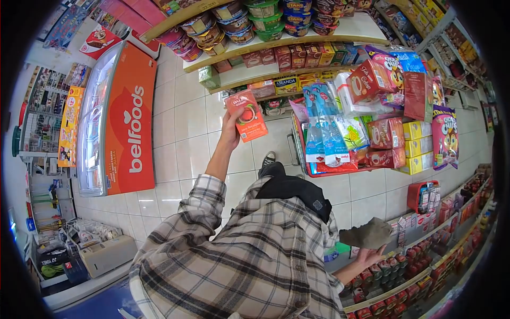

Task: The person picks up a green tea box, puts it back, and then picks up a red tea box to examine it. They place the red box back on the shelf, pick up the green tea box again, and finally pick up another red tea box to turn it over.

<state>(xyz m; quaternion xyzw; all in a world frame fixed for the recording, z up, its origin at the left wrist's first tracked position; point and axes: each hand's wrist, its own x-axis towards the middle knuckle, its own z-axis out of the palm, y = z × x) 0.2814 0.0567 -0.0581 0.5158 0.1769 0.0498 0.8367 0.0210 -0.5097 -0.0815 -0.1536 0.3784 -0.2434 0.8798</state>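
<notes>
Left hand [229, 129] holds orange box [247, 115] over tiled floor [183, 141].

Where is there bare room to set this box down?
Bare floor lies between the freezer and the shoe, and between the trolley and the can shelf. The trolley is heaped, upper shelves full; left hand holds the box, right hand the cloth.

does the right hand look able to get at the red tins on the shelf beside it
Probably yes: the right hand sits right by the red tins with nothing between them. It does hold a grey cloth, so gripping one looks awkward.
</notes>
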